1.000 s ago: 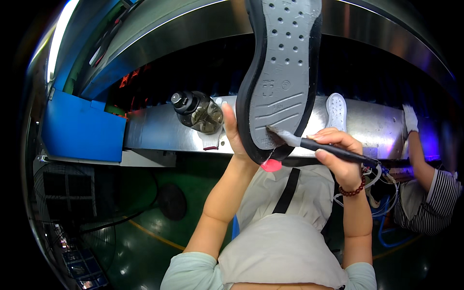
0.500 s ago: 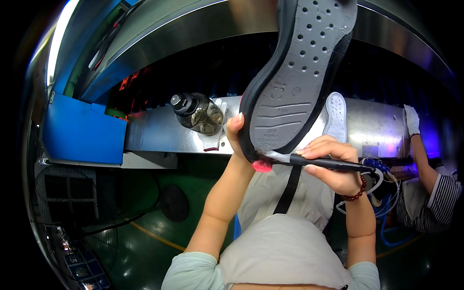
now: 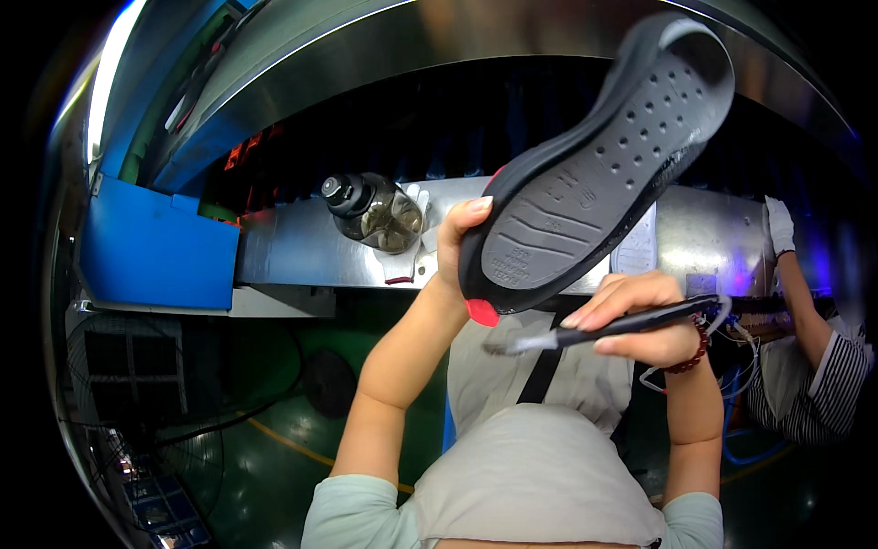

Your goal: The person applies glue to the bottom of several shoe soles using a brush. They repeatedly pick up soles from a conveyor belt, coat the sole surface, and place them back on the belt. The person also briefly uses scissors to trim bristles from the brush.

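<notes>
My left hand (image 3: 460, 233) is closed on the near left edge of a shoe sole (image 3: 562, 220). The sole has a black raised rim, a grey inner face with several small holes, and a red tab at its near end. It is held up at a slant, its far end leaning to the right. A brush (image 3: 631, 323) with a black handle is pinched in my right hand (image 3: 658, 316). Its pale, dark-tipped bristles point left, just below the sole's near end and apart from it. The fingers under the sole are hidden.
A metal ledge (image 3: 293, 245) runs across in front of me. On it are a dark clear bottle (image 3: 389, 218), a white glove (image 3: 398, 267) and a white sole (image 3: 637, 245), partly covered. A co-worker's gloved hand (image 3: 779, 227) rests at right. A blue cabinet (image 3: 160, 242) stands left.
The sole has tilted, its far end swinging right and coming fully into view. The brush has moved down, away from the sole's near edge.
</notes>
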### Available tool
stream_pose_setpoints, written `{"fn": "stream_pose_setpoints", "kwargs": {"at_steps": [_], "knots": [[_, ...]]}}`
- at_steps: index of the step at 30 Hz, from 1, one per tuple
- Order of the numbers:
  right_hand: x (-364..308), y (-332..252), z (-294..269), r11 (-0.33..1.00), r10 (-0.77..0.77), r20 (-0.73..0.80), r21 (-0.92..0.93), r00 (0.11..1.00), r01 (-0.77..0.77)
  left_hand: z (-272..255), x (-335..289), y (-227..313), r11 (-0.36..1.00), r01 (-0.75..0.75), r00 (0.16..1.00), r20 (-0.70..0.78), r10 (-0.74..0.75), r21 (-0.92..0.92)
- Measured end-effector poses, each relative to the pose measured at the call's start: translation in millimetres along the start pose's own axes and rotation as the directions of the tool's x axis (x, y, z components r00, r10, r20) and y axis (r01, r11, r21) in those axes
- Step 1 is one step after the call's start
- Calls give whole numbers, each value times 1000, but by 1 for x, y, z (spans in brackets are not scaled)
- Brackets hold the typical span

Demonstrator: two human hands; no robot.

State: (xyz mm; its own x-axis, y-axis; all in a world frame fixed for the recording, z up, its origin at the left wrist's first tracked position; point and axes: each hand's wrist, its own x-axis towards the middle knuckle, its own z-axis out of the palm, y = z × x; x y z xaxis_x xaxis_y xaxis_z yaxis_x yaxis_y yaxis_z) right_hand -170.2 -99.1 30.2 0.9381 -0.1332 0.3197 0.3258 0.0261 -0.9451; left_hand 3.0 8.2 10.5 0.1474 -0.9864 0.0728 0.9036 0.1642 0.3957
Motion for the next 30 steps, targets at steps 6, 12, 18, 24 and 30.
{"fn": "stream_pose_setpoints", "kwargs": {"at_steps": [6,12,18,24,30], "knots": [[5,-7,-8,930,-5,233,-356,972,90,9,-3,2,960,272,940,-228,-252,60],[-1,-11,-19,836,-27,236,-528,971,151,15,-7,3,892,435,851,-380,-362,126],[-4,-27,-21,783,158,347,-615,924,97,11,-19,5,870,469,776,-541,-324,151],[-15,-17,-26,656,187,355,-739,916,153,15,-24,7,858,493,788,-491,-372,143],[-15,-19,-37,606,-7,243,-770,970,198,16,-32,17,867,464,815,-471,-339,178]]}}
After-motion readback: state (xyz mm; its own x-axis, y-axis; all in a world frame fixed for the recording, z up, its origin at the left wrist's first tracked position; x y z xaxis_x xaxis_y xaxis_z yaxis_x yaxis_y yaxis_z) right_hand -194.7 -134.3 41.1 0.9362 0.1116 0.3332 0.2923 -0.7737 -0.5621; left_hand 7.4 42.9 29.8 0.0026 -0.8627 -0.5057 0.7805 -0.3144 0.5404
